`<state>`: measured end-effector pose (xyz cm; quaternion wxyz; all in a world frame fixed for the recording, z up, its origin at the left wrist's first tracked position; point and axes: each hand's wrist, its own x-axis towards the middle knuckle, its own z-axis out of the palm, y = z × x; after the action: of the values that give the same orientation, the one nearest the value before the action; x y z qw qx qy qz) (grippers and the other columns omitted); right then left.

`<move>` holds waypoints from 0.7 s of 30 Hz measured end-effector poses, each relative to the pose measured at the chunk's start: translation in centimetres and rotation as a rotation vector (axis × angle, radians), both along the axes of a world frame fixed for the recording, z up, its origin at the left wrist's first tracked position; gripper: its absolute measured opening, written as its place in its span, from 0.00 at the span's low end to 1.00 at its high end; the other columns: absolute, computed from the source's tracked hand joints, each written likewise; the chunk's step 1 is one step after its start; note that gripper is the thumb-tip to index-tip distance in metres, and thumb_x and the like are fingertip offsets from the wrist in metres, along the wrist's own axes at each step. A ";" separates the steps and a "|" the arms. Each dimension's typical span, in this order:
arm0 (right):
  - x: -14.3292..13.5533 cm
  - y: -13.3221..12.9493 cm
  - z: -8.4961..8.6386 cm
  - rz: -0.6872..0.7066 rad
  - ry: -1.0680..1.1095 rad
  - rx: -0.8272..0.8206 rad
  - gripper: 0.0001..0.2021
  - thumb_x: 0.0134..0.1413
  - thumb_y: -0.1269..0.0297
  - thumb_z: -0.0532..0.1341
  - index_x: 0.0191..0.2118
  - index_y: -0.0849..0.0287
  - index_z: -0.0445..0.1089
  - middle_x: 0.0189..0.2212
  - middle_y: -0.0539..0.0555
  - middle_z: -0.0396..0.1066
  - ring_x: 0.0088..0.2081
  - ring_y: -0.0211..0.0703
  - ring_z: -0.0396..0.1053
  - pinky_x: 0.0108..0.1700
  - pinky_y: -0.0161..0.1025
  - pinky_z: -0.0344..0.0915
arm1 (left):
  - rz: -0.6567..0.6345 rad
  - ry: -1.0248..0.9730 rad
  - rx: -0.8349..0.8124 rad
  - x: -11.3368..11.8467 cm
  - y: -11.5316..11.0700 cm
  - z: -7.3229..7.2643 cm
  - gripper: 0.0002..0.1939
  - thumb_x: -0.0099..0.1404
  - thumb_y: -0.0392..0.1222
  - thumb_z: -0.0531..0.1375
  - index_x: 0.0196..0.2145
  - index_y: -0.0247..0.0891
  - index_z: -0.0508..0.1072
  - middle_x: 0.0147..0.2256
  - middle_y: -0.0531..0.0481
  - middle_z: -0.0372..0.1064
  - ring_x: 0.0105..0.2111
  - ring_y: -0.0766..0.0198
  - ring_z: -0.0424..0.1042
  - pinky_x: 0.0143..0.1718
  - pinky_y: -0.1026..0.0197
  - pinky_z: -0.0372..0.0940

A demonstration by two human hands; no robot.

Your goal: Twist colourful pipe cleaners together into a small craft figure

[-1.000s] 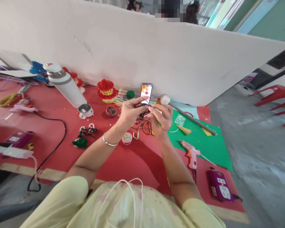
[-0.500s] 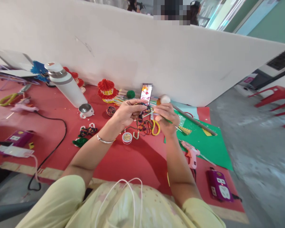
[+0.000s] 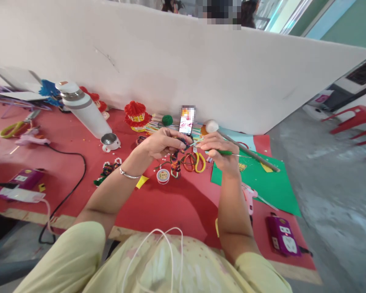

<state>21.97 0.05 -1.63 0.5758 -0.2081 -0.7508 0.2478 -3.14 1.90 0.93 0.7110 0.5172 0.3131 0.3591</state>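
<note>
My left hand (image 3: 166, 144) is closed on a strip of dark multicoloured yarn (image 3: 176, 158), which hangs below its fingertips. My right hand (image 3: 221, 150) is wrapped round a thin tool with a green handle (image 3: 225, 152); its slim metal shaft points out to the right. A pale thin stick or strand (image 3: 197, 142) shows between the two hands, but I cannot tell which of them holds it. Just below the hands lie scissors (image 3: 199, 162) with yellow handles and a small round tub (image 3: 163, 176). A phone (image 3: 187, 120) leans upright behind them.
On the red table stand a white flask (image 3: 85, 110), a steel-lined cup (image 3: 110, 141) and a red yarn ornament (image 3: 136, 116). Further right are a green sheet (image 3: 262, 189), a grey rod (image 3: 253, 154), a pink glue gun (image 3: 250, 197) and a purple power strip (image 3: 283, 236). A white partition (image 3: 158, 61) rises behind.
My hands have moved slightly apart, the left one leftward and the right one rightward. The green-handled tool has swung from slanting downward to nearly level.
</note>
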 end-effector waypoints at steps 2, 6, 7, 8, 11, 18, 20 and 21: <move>-1.0 0.4 -1.0 0.024 0.103 -0.082 0.15 0.63 0.41 0.68 0.37 0.44 0.85 0.34 0.51 0.86 0.39 0.49 0.81 0.50 0.55 0.78 | -0.015 -0.010 0.009 0.5 -0.2 0.0 0.14 0.46 0.38 0.79 0.34 0.38 0.90 0.20 0.50 0.72 0.16 0.76 0.53 0.17 0.65 0.42; -3.9 0.9 -3.0 -0.178 0.308 -0.128 0.22 0.65 0.35 0.61 0.41 0.45 0.83 0.38 0.52 0.85 0.44 0.49 0.82 0.52 0.53 0.79 | 0.257 -0.106 0.179 2.7 -1.1 -0.5 0.20 0.48 0.42 0.79 0.42 0.42 0.90 0.21 0.53 0.72 0.17 0.74 0.53 0.18 0.65 0.49; -4.4 0.9 -3.2 -0.210 0.323 -0.112 0.18 0.67 0.39 0.63 0.44 0.44 0.83 0.41 0.51 0.85 0.48 0.48 0.81 0.57 0.53 0.77 | 0.394 -0.106 0.269 3.3 -1.3 -0.7 0.21 0.49 0.42 0.78 0.43 0.43 0.90 0.24 0.53 0.73 0.20 0.73 0.58 0.20 0.64 0.54; -4.7 0.8 -3.3 -0.251 0.299 -0.068 0.14 0.67 0.44 0.65 0.46 0.43 0.83 0.44 0.51 0.84 0.50 0.48 0.81 0.59 0.53 0.76 | 0.533 -0.081 0.362 3.9 -1.5 -1.0 0.21 0.49 0.41 0.78 0.43 0.42 0.90 0.25 0.53 0.74 0.22 0.71 0.61 0.23 0.65 0.58; -4.6 0.3 -3.2 -0.346 0.117 0.090 0.09 0.66 0.52 0.69 0.49 0.40 0.83 0.46 0.49 0.85 0.51 0.51 0.79 0.59 0.55 0.75 | 0.752 0.015 0.458 5.0 -1.7 -1.8 0.23 0.50 0.39 0.76 0.46 0.40 0.89 0.26 0.55 0.73 0.25 0.71 0.63 0.26 0.66 0.61; -3.5 0.6 -3.1 -0.397 0.003 0.255 0.11 0.68 0.54 0.67 0.52 0.40 0.82 0.48 0.49 0.86 0.50 0.52 0.79 0.55 0.56 0.77 | 0.485 -0.187 0.166 4.7 -1.6 -1.6 0.27 0.49 0.40 0.76 0.48 0.36 0.87 0.26 0.54 0.73 0.24 0.71 0.65 0.26 0.65 0.59; -3.5 0.6 -3.2 -0.418 -0.083 0.231 0.12 0.69 0.56 0.67 0.54 0.40 0.81 0.48 0.49 0.86 0.50 0.51 0.79 0.56 0.56 0.77 | 0.613 -0.124 0.256 4.8 -1.6 -1.7 0.25 0.47 0.36 0.76 0.46 0.37 0.87 0.25 0.56 0.70 0.24 0.72 0.62 0.25 0.66 0.57; -3.5 0.5 -3.4 -0.455 -0.107 0.239 0.12 0.68 0.56 0.67 0.55 0.40 0.81 0.49 0.49 0.86 0.51 0.51 0.78 0.57 0.56 0.76 | 0.663 -0.115 0.278 5.0 -1.7 -1.7 0.25 0.47 0.35 0.76 0.46 0.38 0.87 0.25 0.57 0.70 0.24 0.72 0.61 0.25 0.66 0.57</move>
<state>18.42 0.55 -4.99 0.5967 -0.3150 -0.7380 0.0100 1.82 0.24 -0.76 0.4953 0.4585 0.3714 0.6376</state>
